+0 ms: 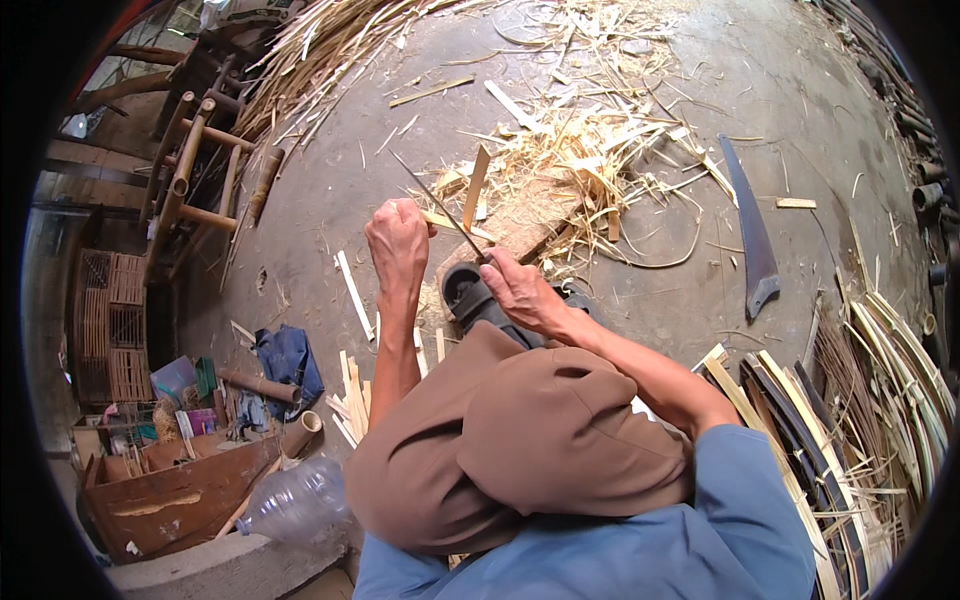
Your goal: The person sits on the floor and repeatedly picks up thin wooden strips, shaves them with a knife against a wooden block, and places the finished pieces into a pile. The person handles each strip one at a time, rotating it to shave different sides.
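My left hand (398, 243) is a closed fist around a pale bamboo strip (440, 220), whose short end pokes out toward the right. My right hand (522, 290) is closed on a knife; its handle is hidden in the fingers. The long thin knife blade (432, 198) slants up and left, crossing the strip. Just behind the blade, another flat bamboo piece (476, 188) rises; whether it joins the held strip I cannot tell. Beneath the hands lies a worn wooden board (535, 217), next to my dark sandal (465, 290).
Curled bamboo shavings (585, 150) heap beyond the board. A handsaw blade (748, 225) lies to the right. Split bamboo bundles (840, 450) are at lower right, long strips (320, 50) at upper left. A bamboo frame (205, 170), wooden box (170, 500) and plastic bottle (297, 500) stand left.
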Available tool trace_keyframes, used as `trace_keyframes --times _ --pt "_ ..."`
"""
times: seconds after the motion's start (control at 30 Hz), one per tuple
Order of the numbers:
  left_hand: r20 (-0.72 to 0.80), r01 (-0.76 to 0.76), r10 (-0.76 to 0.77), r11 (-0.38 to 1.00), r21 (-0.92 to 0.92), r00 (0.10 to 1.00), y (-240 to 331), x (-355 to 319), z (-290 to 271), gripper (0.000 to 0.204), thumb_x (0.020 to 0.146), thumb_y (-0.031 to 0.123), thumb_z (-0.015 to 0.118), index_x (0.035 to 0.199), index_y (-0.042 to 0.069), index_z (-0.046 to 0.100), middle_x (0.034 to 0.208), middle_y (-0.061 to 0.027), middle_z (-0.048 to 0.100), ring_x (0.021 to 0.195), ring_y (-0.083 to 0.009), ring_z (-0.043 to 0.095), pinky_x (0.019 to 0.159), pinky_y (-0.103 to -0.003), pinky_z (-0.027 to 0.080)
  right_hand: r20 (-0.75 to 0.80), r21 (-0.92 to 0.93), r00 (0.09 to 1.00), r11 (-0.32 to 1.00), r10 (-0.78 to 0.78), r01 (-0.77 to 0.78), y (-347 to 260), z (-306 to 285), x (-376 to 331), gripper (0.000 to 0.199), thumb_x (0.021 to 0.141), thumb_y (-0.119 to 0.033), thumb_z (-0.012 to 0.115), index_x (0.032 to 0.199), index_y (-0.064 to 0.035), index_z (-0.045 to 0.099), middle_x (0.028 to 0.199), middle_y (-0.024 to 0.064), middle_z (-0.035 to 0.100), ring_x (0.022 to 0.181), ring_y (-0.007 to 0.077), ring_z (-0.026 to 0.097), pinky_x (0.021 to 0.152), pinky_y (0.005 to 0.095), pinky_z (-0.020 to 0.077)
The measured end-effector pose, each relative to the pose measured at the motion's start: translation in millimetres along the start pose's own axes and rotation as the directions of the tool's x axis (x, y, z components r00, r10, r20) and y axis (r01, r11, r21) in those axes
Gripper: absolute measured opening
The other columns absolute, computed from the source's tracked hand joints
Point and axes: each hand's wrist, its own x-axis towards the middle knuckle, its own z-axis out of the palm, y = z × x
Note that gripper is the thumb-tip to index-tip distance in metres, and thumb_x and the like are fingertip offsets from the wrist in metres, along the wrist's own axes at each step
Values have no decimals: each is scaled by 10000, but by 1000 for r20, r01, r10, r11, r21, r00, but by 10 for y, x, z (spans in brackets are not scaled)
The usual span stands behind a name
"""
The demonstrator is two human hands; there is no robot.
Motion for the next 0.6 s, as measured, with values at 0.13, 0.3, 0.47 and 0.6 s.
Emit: trace_keyframes --times 0.13,0.3,0.47,0.6 --pt "-64 -15 13 999 -41 998 -61 -39 1 415 997 230 396 907 -85 650 718 -186 693 640 -252 715 568 -349 549 -57 -133 991 983 119 -126 719 317 131 342 1033 -348 453 977 -10 457 745 334 584 762 547 591 646 591 435" --pt "-29 135 -147 958 -255 989 -706 -97 148 531 1069 327 342 1037 -95 662 863 -236 702 747 -288 724 674 -352 601 82 -52 979 982 186 -182 672 340 167 374 1044 -363 427 953 -2 456 692 312 541 693 531 560 605 554 404" --pt "-15 189 -198 951 -244 980 -702 -130 235 505 1073 297 343 1024 -111 637 846 -203 695 778 -283 731 683 -362 594 115 5 986 992 122 -123 293 242 211 282 1042 -316 455 1059 -35 459 699 249 552 719 494 593 605 538 425" --pt "-34 162 -179 945 -284 983 -688 -244 243 440 1066 238 350 1035 -104 625 845 -204 693 774 -273 732 668 -334 600 77 8 991 994 -111 110 179 261 258 262 1034 -303 482 1081 -50 433 661 244 560 703 479 608 586 533 447"
